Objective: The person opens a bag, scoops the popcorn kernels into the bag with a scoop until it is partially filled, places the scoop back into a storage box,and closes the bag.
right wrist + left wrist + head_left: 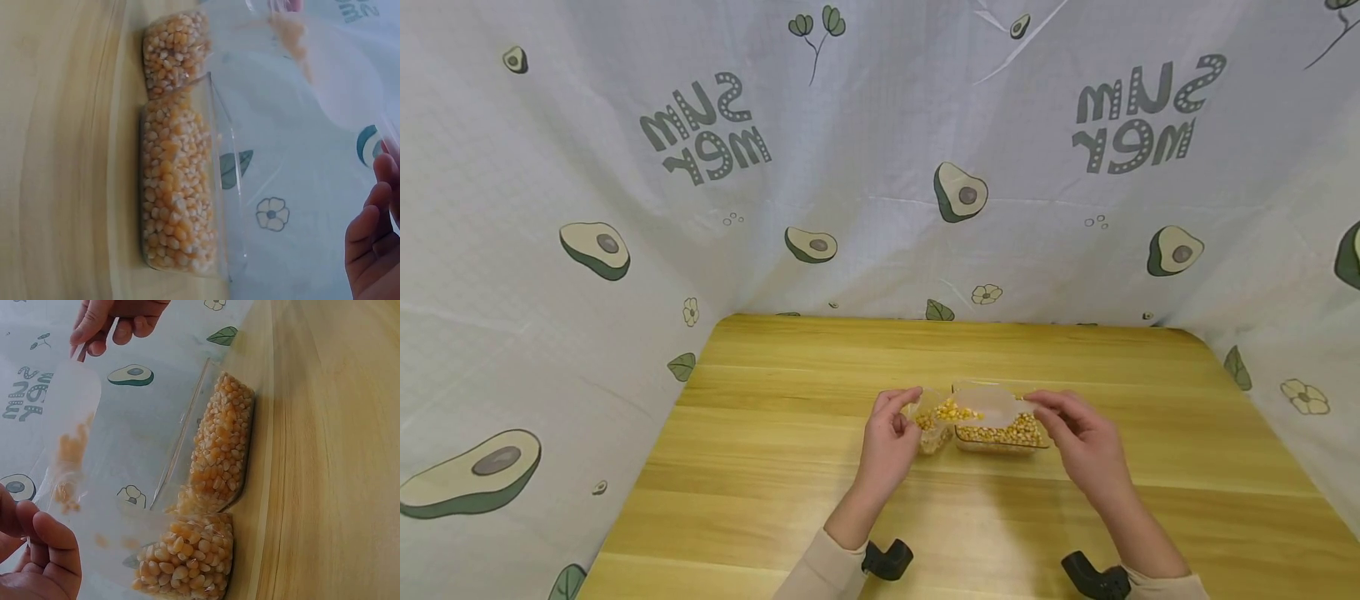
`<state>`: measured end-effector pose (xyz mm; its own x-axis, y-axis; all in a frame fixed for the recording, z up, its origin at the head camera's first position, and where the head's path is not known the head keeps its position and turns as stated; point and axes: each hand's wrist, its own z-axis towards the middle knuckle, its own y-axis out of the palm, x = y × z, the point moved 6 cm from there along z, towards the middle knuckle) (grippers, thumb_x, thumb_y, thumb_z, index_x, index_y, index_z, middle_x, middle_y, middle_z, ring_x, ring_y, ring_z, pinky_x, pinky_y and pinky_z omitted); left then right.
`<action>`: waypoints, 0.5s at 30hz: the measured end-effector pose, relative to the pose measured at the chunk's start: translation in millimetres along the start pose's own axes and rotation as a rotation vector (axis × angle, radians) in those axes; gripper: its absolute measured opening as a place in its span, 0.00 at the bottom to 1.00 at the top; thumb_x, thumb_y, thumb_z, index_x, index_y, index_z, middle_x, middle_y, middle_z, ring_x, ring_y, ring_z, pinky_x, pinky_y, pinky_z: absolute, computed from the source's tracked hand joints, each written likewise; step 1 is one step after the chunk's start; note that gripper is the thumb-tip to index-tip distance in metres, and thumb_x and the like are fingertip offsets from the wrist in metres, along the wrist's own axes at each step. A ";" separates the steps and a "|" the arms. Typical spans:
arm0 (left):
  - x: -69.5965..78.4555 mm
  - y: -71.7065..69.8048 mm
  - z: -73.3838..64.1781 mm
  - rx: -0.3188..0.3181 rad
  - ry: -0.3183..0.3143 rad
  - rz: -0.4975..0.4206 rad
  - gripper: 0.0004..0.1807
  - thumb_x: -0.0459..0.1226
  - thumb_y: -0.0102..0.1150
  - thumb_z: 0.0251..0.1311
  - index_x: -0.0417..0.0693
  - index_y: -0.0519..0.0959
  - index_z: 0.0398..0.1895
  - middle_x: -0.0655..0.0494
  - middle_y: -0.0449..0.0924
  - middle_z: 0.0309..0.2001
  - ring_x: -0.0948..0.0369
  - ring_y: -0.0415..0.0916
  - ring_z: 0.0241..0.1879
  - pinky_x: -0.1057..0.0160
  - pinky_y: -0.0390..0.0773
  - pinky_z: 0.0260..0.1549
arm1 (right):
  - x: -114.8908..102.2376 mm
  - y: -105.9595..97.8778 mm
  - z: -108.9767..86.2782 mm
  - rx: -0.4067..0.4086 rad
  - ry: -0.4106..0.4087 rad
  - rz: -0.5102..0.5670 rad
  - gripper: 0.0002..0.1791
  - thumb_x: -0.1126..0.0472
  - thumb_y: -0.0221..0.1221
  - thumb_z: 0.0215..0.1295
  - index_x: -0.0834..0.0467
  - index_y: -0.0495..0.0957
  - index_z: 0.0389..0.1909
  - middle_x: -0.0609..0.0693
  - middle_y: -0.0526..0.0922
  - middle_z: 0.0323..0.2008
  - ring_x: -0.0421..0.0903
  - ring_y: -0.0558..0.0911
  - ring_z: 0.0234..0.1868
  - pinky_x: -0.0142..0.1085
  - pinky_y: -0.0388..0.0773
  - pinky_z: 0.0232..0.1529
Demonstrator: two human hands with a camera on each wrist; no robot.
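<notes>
My left hand (886,437) pinches the top edge of a clear plastic bag (934,442), which stands on the table with corn kernels (184,562) in its lower part. Between the fingers and thumb of my right hand (1086,446) is the handle of a translucent white scoop (997,406). The scoop tilts with its front at the bag's mouth, and kernels slide off it; a few are in mid-air in the left wrist view. Right beside the bag, under the scoop, a clear rectangular container (232,187) holds many more kernels.
The wooden table (760,450) carries the bag and container near its middle. A white curtain (880,108) with avocado prints hangs behind it and along both sides. Black wrist mounts (889,560) sit at both cuffs.
</notes>
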<state>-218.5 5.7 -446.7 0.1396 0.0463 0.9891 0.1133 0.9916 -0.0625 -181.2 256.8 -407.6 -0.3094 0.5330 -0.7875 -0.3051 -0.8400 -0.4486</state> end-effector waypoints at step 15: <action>-1.1 1.8 1.4 -0.014 0.005 -0.010 0.29 0.20 0.46 0.57 0.42 0.77 0.63 0.46 0.71 0.57 0.70 0.56 0.22 0.75 0.61 0.20 | -34.6 2.7 8.1 0.040 -0.327 -0.198 0.17 0.78 0.63 0.58 0.57 0.86 0.44 0.43 0.78 0.31 0.30 0.62 0.23 0.22 0.60 0.24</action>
<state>-219.8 7.6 -447.7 0.1432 0.0354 0.9891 0.1282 0.9903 -0.0540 -178.6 236.9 -378.2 -0.5099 0.6944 -0.5078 -0.4207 -0.7161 -0.5569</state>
